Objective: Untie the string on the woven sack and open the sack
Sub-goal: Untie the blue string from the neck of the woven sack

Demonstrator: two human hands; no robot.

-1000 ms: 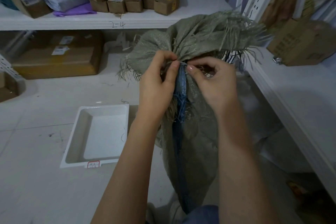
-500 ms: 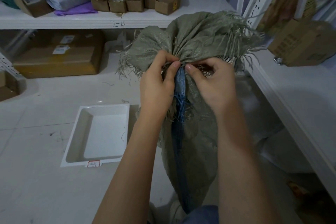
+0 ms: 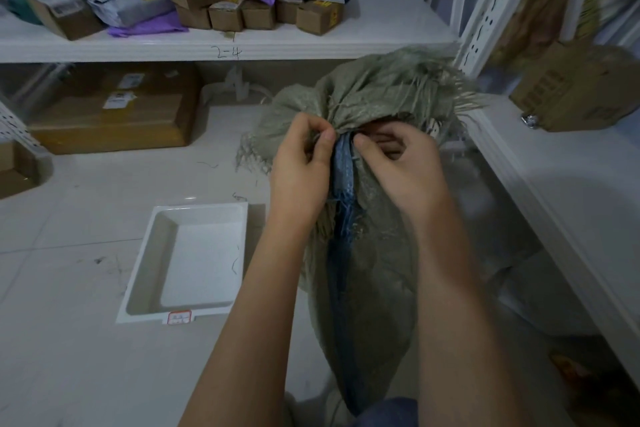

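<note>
One woven sack (image 3: 367, 288) stands on the tiled floor (image 3: 69, 357) beside the shelf (image 3: 571, 201). The left hand (image 3: 301, 166) and right hand (image 3: 405, 163) pinch its gathered neck, fingertips closed; the string itself is too small to make out. Soft, frayed fabric likely grips best there.

Tray (image 3: 194, 263) left of sack (image 3: 367, 288); boxes (image 3: 242, 12) on shelf (image 3: 311, 45).

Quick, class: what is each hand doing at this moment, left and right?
Left hand: closed, fingers pinching the gathered neck of the woven sack.
Right hand: closed, fingers pinching at the same neck; the string itself cannot be made out.
</note>
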